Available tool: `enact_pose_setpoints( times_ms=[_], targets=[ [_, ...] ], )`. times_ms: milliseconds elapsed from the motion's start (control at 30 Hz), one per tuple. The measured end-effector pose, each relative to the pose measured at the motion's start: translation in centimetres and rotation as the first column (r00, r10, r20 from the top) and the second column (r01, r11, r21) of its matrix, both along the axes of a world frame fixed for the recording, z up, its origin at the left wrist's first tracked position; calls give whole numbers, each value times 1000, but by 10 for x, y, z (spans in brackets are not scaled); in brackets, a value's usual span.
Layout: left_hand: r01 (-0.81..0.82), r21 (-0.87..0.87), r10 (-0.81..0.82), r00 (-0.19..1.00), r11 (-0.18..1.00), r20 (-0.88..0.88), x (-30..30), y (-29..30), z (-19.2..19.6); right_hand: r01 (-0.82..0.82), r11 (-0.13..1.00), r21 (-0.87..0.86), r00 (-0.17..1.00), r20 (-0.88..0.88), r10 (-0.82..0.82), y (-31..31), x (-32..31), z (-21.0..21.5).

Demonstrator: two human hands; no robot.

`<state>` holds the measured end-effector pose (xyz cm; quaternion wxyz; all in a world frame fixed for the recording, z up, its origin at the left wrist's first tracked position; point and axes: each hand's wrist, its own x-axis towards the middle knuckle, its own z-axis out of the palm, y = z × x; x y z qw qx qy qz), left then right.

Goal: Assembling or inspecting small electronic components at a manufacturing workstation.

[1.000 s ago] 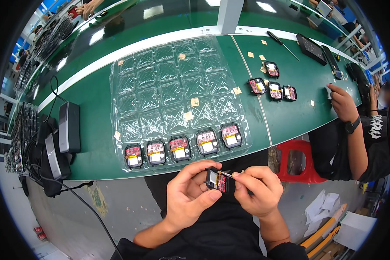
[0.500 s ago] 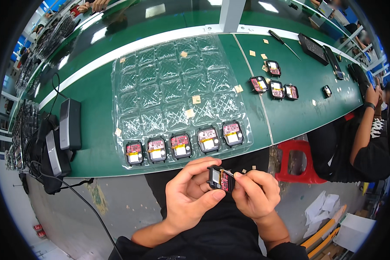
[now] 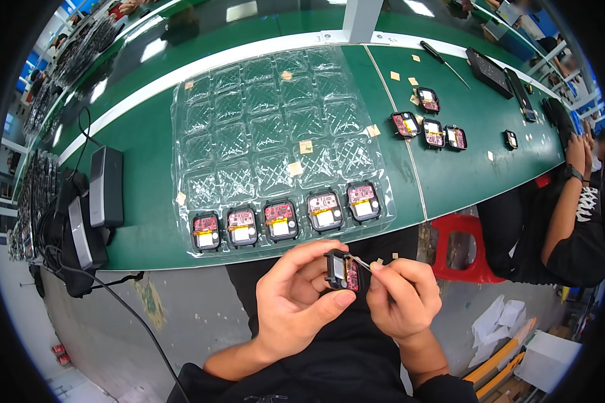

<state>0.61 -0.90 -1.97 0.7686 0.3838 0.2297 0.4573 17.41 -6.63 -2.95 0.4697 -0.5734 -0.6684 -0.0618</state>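
Left hand (image 3: 296, 302) pinches small black square module with red circuit board (image 3: 341, 270) upright below clear plastic blister tray (image 3: 275, 134), steadying it; right hand (image 3: 400, 299) pinches thin metal strip (image 3: 360, 262) at its top edge.

The little black case (image 3: 341, 270) is square, with a red board and a pale block inside. It stands on its edge, open side to the right, below the table edge. A thin strip (image 3: 360, 261) sticks out of its top right corner.
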Motion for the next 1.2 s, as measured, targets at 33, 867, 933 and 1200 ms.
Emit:
enact_pose_setpoints(
  times_ms=[33,867,933,1200],
  targets=[
    [-2,1,2,1000,1000,1,2,-1,0,1,1000,-5,1000,-11,-1,1,-1,1],
    [-17,52,18,1000,999,-20,5,-2,-9,-43,987,-153,995,-93,29,0,2,12],
    [-22,53,23,1000,998,-20,5,-2,-9,-43,986,-164,994,-106,26,-1,1,12],
    [-18,21,19,999,1000,-44,2,-1,-8,-58,982,-177,990,-139,34,1,1,10]
  ],
)
